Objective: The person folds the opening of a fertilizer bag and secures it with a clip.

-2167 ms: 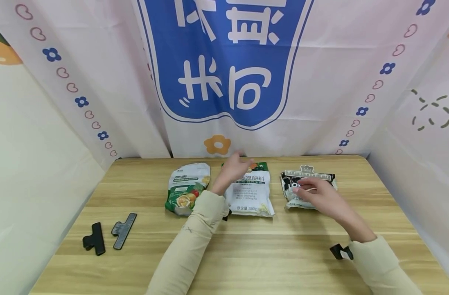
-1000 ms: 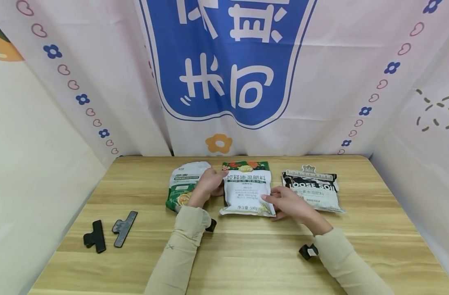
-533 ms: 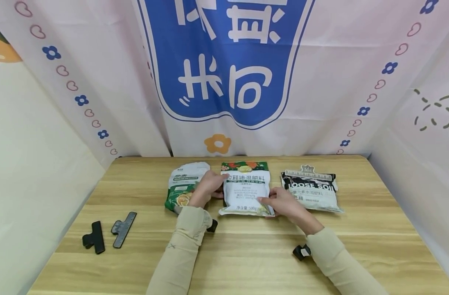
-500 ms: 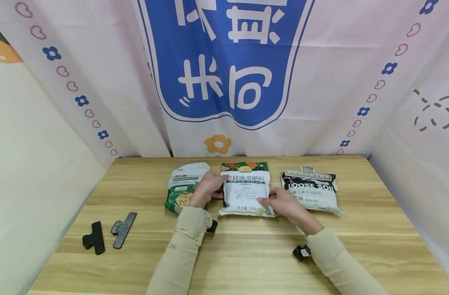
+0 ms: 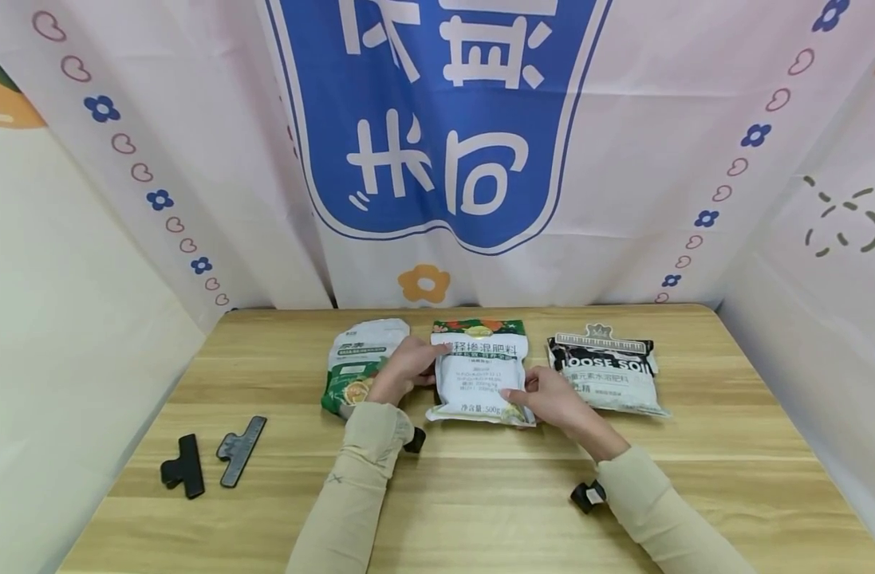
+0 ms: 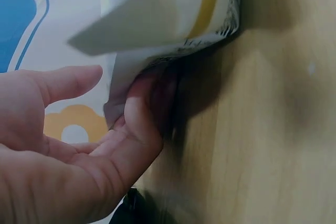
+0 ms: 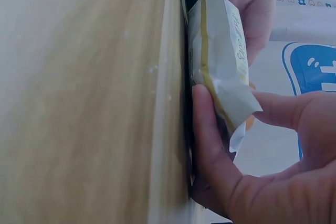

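In the head view a white fertilizer bag (image 5: 480,375) with a green, flowered top lies at the middle of the table's back part. My left hand (image 5: 406,367) holds its left edge, the thumb over the front; the left wrist view shows fingers (image 6: 137,111) curled beneath the bag (image 6: 173,14). At the lower right edge, my right hand (image 5: 552,396) pinches it. From the right wrist, one of the fingers (image 7: 207,129) reaches under the bag (image 7: 223,61) and the thumb lies on the other side. Part of the bag's underside stays hidden.
Left of it lies a green and white pouch (image 5: 354,367), partly covered by the left hand. To the right, a black and white soil bag (image 5: 612,383) carries a wide clip (image 5: 599,341). A black clip (image 5: 183,466) and a grey clip (image 5: 242,451) lie at the table's left.
My left hand has come down from over the middle bag to its left edge. My right hand has moved left from the clipped bag onto the middle bag's right edge. Both are now nearly still.
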Demonstrator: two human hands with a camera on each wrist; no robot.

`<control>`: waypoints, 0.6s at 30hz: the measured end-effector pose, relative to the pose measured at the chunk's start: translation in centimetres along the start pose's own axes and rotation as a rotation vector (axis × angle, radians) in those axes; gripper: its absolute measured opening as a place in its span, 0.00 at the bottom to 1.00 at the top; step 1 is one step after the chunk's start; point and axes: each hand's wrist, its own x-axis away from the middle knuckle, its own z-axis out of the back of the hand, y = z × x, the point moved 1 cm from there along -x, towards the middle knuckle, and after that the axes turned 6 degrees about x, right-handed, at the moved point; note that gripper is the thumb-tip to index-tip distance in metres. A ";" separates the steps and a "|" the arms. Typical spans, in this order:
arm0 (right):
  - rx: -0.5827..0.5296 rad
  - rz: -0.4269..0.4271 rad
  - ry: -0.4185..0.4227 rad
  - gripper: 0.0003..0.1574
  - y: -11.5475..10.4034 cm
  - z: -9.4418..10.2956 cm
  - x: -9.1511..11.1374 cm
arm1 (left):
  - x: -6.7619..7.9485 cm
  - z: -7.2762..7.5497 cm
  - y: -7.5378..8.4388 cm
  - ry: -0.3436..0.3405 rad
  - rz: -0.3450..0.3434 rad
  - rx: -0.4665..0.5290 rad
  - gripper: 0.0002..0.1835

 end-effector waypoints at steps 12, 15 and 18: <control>-0.040 -0.017 -0.024 0.36 -0.6 0.1 0.4 | 0.5 0.5 0.2 -0.065 -0.049 -0.045 0.14; -0.066 -0.009 -0.037 0.34 -0.7 0.0 0.5 | 0.6 0.5 0.1 -0.079 -0.052 -0.042 0.10; -0.090 -0.001 -0.060 0.33 -0.6 -0.1 0.7 | 0.9 0.5 0.1 -0.091 -0.050 -0.046 0.12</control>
